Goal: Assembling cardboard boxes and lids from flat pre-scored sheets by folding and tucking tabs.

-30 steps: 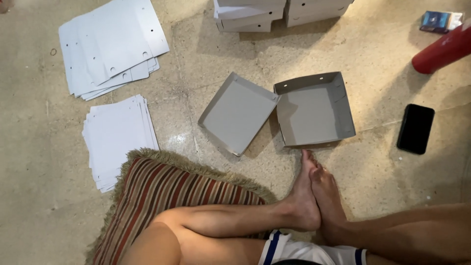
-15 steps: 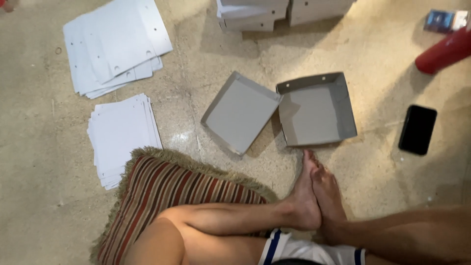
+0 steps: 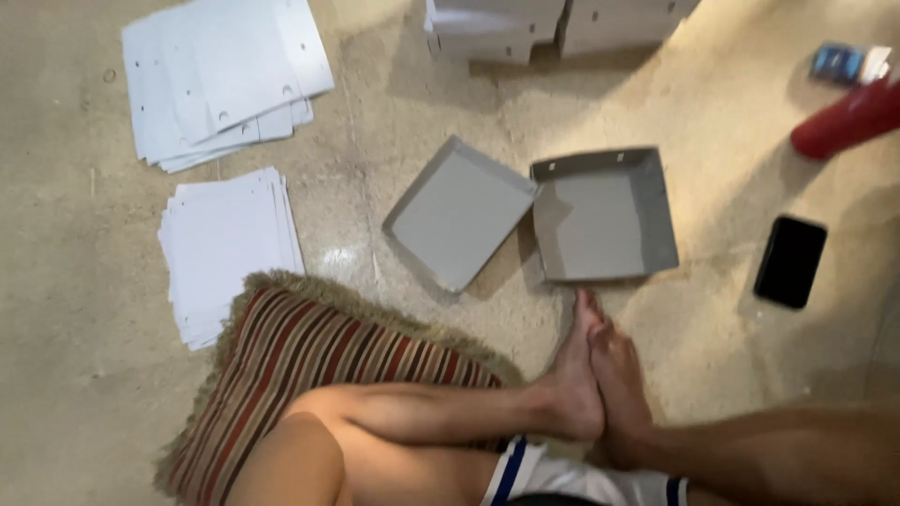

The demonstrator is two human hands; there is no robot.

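A: Head view. What lies nearest the person?

B: Two grey folded trays on the floor (image 3: pixel 750 394), just past the toes. The left tray (image 3: pixel 459 212) sits turned on its corner and tilted up on one side. The right tray (image 3: pixel 603 214) lies flat and square-on. Their near corners touch or overlap; I cannot tell which.

A: And the hands?

B: Neither hand shows, so the grip of each cannot be told. Only the legs are in view: the feet (image 3: pixel 595 379) pressed together at near centre, toes pointing at the right tray.

A: What is under the person?

B: A striped cushion (image 3: pixel 281 375) with a fringed edge, near left, under one leg.

A: Further left?

B: A stack of white sheets (image 3: pixel 230 248) just beyond the cushion. Further off, a looser fan of punched sheets (image 3: pixel 220 80) at far left.

A: Right side?

B: A black phone (image 3: pixel 790 260) lies flat, right of the right tray and apart from it. Beyond it, a red object (image 3: pixel 848 117) at the edge, blurred. A small blue pack (image 3: pixel 839 62) at far right.

A: Far centre?

B: Finished white boxes (image 3: pixel 553 23), stacked, cut off by the top edge.
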